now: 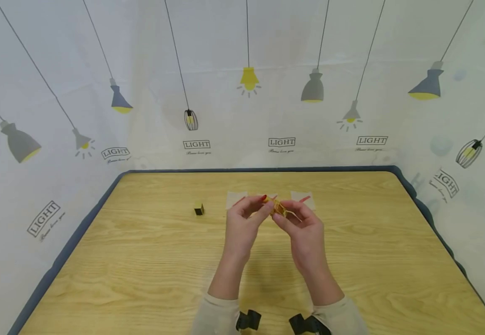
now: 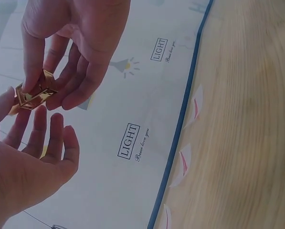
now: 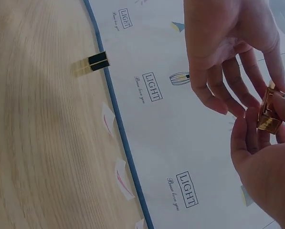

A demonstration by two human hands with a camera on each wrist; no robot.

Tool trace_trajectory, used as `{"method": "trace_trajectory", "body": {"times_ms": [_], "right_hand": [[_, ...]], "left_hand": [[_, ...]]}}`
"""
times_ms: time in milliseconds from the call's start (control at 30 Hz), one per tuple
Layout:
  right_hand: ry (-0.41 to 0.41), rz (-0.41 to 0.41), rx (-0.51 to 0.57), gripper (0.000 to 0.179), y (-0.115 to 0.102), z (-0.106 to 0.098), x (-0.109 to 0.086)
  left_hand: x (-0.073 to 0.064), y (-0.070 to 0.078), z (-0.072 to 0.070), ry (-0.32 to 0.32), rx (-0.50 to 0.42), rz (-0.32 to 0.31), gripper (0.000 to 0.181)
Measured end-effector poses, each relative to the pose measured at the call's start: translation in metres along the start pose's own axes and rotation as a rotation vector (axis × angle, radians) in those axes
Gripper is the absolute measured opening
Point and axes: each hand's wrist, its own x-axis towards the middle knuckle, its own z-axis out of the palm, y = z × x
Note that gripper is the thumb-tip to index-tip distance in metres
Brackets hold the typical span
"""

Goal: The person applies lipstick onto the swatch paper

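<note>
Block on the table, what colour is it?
Black sides, gold edges; the block shows best in the right wrist view.

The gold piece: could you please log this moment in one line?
left hand: holds gold piece | right hand: holds it too | black-and-gold block: on table

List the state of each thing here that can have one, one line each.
Gold piece: held raised off the table
Left hand: pinching the gold piece
Right hand: pinching the gold piece
Small red tip: exposed; attachment unclear
Black-and-gold block: standing on the table, untouched
Three white papers: lying on the table, each red-marked
</note>
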Motion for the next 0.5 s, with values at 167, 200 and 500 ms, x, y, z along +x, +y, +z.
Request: {"method": "trace_trajectory", "body": {"times_ms": [167, 200, 500], "right_hand": [[-0.021, -0.050, -0.076, 0.028, 0.0003, -0.0030, -0.0002], [-0.020, -0.054, -0.080, 0.029, 0.0004, -0.0033, -0.0002], [0.022, -0.071, -0.083, 0.024, -0.0022, -0.0008, -0.0007]], "left_hand": [[0.0010, 0.0005, -0.0033, 0.001, 0.010, 0.001, 0.026], [0.0015, 0.0008, -0.0039, -0.001, 0.003, 0.002, 0.026], [0.0019, 0.0017, -0.0022, 0.003, -0.137, -0.020, 0.024]]}}
